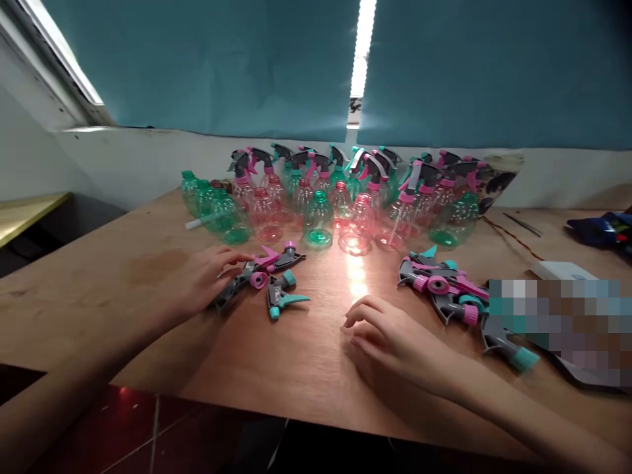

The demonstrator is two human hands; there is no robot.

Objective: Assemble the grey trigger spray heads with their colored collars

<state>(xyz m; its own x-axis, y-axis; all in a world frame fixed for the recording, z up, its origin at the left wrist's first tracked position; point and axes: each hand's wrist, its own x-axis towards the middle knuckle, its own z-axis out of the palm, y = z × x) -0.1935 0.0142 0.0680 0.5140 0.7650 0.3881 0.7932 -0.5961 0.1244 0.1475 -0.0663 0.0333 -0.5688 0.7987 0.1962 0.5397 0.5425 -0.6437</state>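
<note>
My left hand reaches over a small pile of trigger spray heads on the wooden table. Its fingers are stretched out and touch a grey and pink spray head; the thumb side is partly hidden. Beside that pile lies a grey and teal spray head. My right hand rests low over the table, fingers loosely bent and apart, with nothing seen in them. To its right is a bigger heap of spray heads in grey, pink and teal. Beyond both hands stand an open green bottle and an open pink bottle.
Rows of pink and green bottles, several with spray heads fitted, line the back of the table. One green bottle leans at the left, near a white tube. At right are tweezers, a white device and a blurred-out patch.
</note>
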